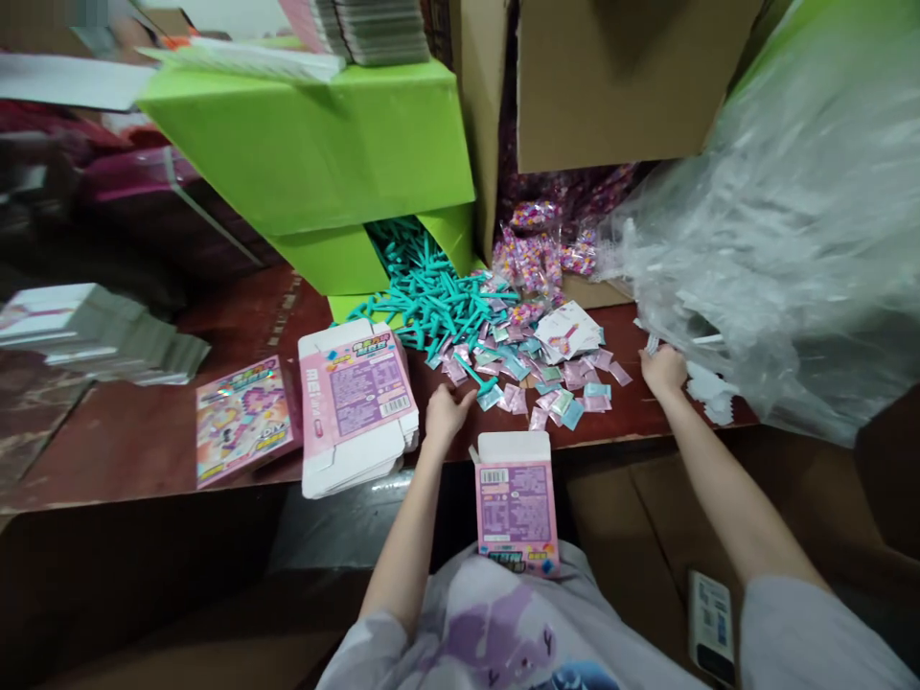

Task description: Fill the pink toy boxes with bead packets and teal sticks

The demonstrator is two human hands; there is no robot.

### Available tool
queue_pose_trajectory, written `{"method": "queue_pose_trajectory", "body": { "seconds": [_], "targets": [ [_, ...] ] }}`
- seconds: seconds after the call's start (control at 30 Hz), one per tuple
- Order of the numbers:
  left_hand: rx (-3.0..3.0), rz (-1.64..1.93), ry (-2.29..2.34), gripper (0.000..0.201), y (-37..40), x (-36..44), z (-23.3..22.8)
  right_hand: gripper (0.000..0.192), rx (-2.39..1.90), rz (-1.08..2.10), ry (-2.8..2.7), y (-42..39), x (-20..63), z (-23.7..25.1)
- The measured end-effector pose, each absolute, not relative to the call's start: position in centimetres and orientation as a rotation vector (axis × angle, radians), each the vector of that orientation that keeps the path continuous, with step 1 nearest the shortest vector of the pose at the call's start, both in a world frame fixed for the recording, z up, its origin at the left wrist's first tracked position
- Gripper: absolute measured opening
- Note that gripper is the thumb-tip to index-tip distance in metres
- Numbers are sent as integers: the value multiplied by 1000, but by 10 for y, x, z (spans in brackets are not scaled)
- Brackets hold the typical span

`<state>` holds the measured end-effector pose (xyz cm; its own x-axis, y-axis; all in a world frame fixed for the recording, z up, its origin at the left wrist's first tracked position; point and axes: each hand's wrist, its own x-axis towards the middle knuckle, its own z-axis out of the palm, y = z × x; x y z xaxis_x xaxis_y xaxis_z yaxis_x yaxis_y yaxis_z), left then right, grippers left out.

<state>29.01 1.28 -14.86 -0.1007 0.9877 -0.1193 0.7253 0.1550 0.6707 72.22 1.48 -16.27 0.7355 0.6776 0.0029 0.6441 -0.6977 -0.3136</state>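
Observation:
My left hand (pixel 446 414) rests on the dark red table (pixel 144 441), fingers toward a teal plastic piece (pixel 480 379) and the scattered small pink and blue sachets (pixel 553 383). My right hand (pixel 662 369) reaches to the foot of a big clear plastic bag (pixel 783 240) holding white pieces; whether it grips one I cannot tell. An opened pink carton (pixel 516 503) stands upright on my lap at the table edge. A stack of flat pink cartons (pixel 357 402) lies left of my left hand.
A tipped green box (pixel 316 153) spills teal plastic pieces (pixel 431 297). Cardboard boxes (pixel 610 77) and bags of colourful beads (pixel 532 254) stand behind. A sticker pack (pixel 241 417) and stacked cards (pixel 93 331) lie at left. A phone (pixel 711 628) rests by my right arm.

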Motion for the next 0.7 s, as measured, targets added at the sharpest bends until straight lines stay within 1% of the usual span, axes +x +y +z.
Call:
{"method": "queue_pose_trajectory", "body": {
  "seconds": [0.07, 0.1, 0.2, 0.33, 0.47, 0.63, 0.7],
  "targets": [
    [1604, 601, 1985, 60, 20, 292, -159, 39, -2666, 192, -1012, 25, 722, -166],
    [1595, 603, 2030, 62, 22, 295, -163, 41, -2679, 216, -1009, 28, 721, -167],
    [1608, 657, 2103, 56, 30, 300, -170, 44, -2701, 328, -1035, 32, 715, -169],
    [1751, 725, 2083, 54, 46, 307, -177, 34, -2674, 461, -1107, 37, 712, -170],
    [1781, 875, 2058, 39, 56, 312, -189, 34, -2620, 486, -1154, 45, 704, -172],
    [1675, 1106, 2062, 41, 57, 311, -204, 31, -2645, 609, -1170, 57, 701, -167],
    [1652, 1205, 2015, 38, 56, 310, -208, 36, -2679, 603, -1178, 64, 702, -162]
  ]
}}
